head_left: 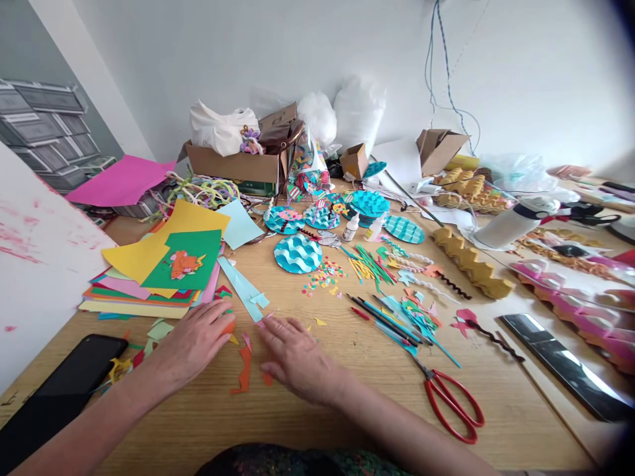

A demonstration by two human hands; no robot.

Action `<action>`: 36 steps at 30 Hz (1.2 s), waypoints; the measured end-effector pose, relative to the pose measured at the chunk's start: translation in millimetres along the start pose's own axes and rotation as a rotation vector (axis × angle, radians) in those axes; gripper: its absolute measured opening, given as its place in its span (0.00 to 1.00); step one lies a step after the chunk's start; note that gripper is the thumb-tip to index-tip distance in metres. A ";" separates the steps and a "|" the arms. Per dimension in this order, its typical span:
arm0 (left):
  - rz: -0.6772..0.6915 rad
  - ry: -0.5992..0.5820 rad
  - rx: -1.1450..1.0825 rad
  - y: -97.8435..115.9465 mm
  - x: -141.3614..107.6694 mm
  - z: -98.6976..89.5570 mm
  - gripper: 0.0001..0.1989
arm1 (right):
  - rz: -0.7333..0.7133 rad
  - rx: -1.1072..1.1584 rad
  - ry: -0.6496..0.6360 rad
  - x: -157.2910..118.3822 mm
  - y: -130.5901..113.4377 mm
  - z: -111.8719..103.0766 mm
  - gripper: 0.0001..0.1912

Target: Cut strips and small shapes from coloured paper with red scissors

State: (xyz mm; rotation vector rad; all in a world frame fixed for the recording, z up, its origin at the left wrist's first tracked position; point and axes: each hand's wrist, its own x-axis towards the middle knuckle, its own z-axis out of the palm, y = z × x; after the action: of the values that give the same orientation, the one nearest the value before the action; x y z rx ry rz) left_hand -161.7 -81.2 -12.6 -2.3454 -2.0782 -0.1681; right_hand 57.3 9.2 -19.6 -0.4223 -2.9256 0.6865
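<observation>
While the head view is showing both hands down on the table [278, 426], the left hand [196, 340] is curling palm-down by an orange scrap [229, 328]; can't tell if its fingers are pinching it or just touching. Right hand [297, 360] is lying palm-down, fingers loosely extended and released, fingertips sitting near the lower end of a light blue paper strip [243, 287]. Orange strip [244, 370] is lying on the wood between the hands. Up left, a green sheet [161, 272] is topping the paper stack and carrying an orange cut-out [183, 266]. Red-handled scissors [454, 406] are lying right of the right forearm, tips pointing at the pencils [381, 319]. Text check: two small bottles [350, 228] are standing behind the confetti [325, 276], labels too small to read; dark marks [10, 400] on the table's left edge are looking like writing, not legible. Black phone [69, 377] is lying left of the left forearm, screen dark. Blue wavy disc [297, 254] is lying beyond the hands, near the bottles.
</observation>
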 end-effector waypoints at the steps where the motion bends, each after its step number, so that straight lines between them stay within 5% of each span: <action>1: 0.027 0.013 -0.004 4.0 1.3 0.2 0.13 | 0.036 -0.026 0.012 0.5 4.4 -1.2 0.29; 10: 0.206 -0.044 0.050 40.5 -21.6 20.6 0.19 | 0.042 -0.114 -0.018 -14.4 2.3 2.3 0.28; 16: 0.149 0.011 0.031 23.5 -51.7 26.8 0.19 | -0.113 0.003 -0.042 -16.3 -9.1 -1.6 0.23; 20: 0.121 0.084 0.081 9.7 -45.9 19.3 0.16 | 0.154 0.017 0.051 -26.8 12.0 -18.5 0.17; 23: 0.198 0.061 0.080 22.0 -33.0 15.5 0.18 | 0.432 -0.060 0.075 -44.8 29.9 -29.1 0.18; 25: 0.251 0.012 0.054 37.8 -24.8 15.6 0.22 | 0.477 -0.086 0.034 -56.4 34.7 -30.3 0.21; 31: 0.354 -0.182 -0.016 56.3 -24.7 22.2 0.25 | 0.362 -0.104 -0.035 -60.2 18.6 -14.5 0.28; 36: 0.264 0.052 0.024 28.8 -39.4 29.6 0.25 | 0.166 -0.124 -0.006 -36.6 -0.6 -1.1 0.30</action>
State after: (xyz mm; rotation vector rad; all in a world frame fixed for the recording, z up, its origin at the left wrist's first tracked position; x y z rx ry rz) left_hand -135.5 -121.5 -43.3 -2.5397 -1.7169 -0.1986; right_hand 92.3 -1.5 -19.8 -0.6831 -2.9733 0.5257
